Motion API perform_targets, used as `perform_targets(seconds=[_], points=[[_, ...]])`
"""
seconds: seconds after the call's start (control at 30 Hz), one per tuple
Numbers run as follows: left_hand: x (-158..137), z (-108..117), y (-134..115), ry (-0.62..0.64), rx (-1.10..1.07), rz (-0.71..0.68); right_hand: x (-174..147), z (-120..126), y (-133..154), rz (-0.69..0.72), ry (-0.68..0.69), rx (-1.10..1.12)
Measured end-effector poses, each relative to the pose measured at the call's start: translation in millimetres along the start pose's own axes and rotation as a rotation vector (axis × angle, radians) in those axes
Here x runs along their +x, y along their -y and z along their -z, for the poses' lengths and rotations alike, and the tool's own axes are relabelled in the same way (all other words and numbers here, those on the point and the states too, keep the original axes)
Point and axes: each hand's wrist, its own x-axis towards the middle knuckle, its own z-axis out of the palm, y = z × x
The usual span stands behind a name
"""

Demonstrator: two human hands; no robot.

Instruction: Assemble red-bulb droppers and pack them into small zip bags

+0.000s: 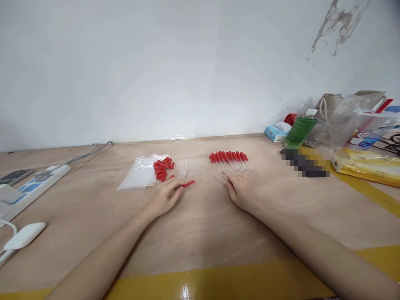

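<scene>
My left hand (165, 196) is closed in a pinch on a red rubber dropper bulb (188, 183), which points to the right. Past it lie a pile of red bulbs (161, 170) and a row of thin glass tubes (190, 168). My right hand (242, 192) is closed, its thumb and forefinger pinched on a clear glass tube (220, 176) that is hard to see against the table. Just beyond that hand, several glass droppers with red bulbs (229, 158) lie side by side in a row, bulbs toward the wall.
A clear plastic bag (136, 173) lies left of the bulbs. Farther left are a power strip (40, 185), a phone (15, 177) and a white plug (25, 236). At right stand a green bottle (300, 128), a tissue pack (276, 132) and several bags.
</scene>
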Motion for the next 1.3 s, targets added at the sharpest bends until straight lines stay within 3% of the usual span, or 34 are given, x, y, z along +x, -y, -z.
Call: perform_targets(seconds=[0.07, 0.17, 0.4, 0.77, 1.07, 1.3], points=[[0, -5, -12, 0.145, -0.076, -0.058, 1, 2, 0, 0.034, -0.003, -0.005], [-1, -13, -22, 0.220, -0.144, 0.007, 2, 5, 3, 0.049, 0.026, 0.009], [2, -34, -28, 0.126, -0.203, 0.248, -1, 8, 19, 0.039, 0.115, 0.109], [3, -35, -34, 0.082, -0.317, 0.219, -4, 6, 23, 0.143, 0.183, 0.123], [-2, -35, -35, 0.146, -0.326, 0.215, 2, 6, 20, 0.217, 0.268, 0.111], [-3, -34, -38, 0.181, -0.281, 0.213, 2, 1, 18, 0.265, 0.196, 0.014]])
